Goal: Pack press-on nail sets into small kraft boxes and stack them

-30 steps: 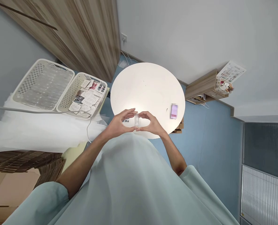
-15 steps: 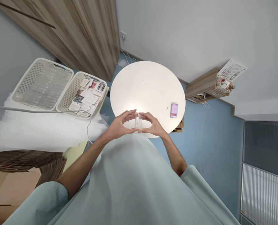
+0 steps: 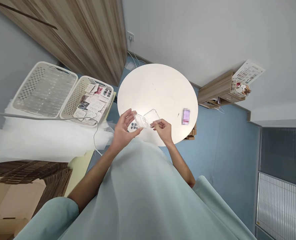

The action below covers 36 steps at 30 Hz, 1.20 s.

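Over the near part of the round white table point(image 3: 160, 86), a clear plastic hinged case point(image 3: 151, 115) is spread open between my hands. My left hand point(image 3: 124, 128) grips its left half, thumb along the near edge and fingers on the far edge. At the right half, my right hand point(image 3: 163, 130) pinches the near edge between thumb and fingers. No contents show inside the case. Below the left half, several small dark oval pieces point(image 3: 134, 126) lie in rows, partly covered by my left hand.
A pixelated purple item point(image 3: 186, 116) lies on the table's right side. To the left stand a white basket of clear cases point(image 3: 41, 90) and a white basket of cards point(image 3: 70, 106). A grey cable point(image 3: 38, 116) crosses there. Cardboard boxes point(image 3: 15, 203) sit lower left.
The clear case has gone from seen edge-on between both hands to unfolded, its halves apart at the hinge. My right hand has shifted to a pinch, and the small dark pieces have come into sight.
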Available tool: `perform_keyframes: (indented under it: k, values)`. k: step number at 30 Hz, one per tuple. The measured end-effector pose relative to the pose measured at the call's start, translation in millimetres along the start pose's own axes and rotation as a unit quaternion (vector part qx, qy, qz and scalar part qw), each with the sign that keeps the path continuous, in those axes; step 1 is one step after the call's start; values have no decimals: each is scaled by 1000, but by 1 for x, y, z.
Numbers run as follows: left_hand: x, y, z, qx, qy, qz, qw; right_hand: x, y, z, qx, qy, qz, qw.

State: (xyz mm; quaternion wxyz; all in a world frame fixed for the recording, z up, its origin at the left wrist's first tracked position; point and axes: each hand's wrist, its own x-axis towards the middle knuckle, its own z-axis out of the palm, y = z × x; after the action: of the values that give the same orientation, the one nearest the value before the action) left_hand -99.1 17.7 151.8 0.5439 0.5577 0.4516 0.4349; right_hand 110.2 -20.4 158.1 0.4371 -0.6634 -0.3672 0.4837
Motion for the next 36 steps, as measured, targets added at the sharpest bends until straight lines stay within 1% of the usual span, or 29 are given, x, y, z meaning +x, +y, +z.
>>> perform_keyframes:
  k: [2, 4, 6, 8, 12, 16, 21, 24, 27, 29, 31, 33, 34, 36]
  values:
    - [-3, -7, 3, 5, 5, -9, 1000, 1, 3, 3, -10, 39, 6, 999]
    - [-4, -16, 4, 2, 16, -37, 999, 6, 5, 2, -13, 64, 9, 998]
    - [-4, -25, 3, -10, 26, -66, 997, 11, 4, -2, -2, 65, 10, 998]
    - [-4, -32, 1, -21, 21, -85, 996, 17, 2, -8, 16, 52, 8, 998]
    - [-6, -37, -5, -28, -21, -103, 994, 26, 1, -16, 36, 9, 7, 999]
    - [-5, -33, -12, -33, -60, -118, 991, 36, 5, -16, 50, -76, 24, 996]
    - [-2, -33, -26, -60, -84, -169, 980, 48, 12, -4, 46, -156, 47, 986]
    - [-6, -35, -35, -85, -82, -199, 973, 54, 16, 10, 34, -193, 55, 979]
    - [-17, -34, -45, -109, -50, -226, 967, 61, 21, 24, 14, -223, 54, 973]
    - [-27, -33, -51, -119, -9, -240, 963, 68, 28, 32, -5, -230, 43, 972]
    - [-37, -33, -58, -130, 41, -251, 958, 77, 38, 39, -48, -222, 24, 974]
    - [-48, -35, -65, -141, 89, -259, 951, 88, 54, 47, -129, -209, 2, 969]
    - [-54, -36, -70, -146, 109, -261, 948, 93, 63, 51, -183, -209, -11, 961]
    - [-66, -38, -78, -153, 141, -263, 942, 103, 84, 62, -297, -205, -31, 932]
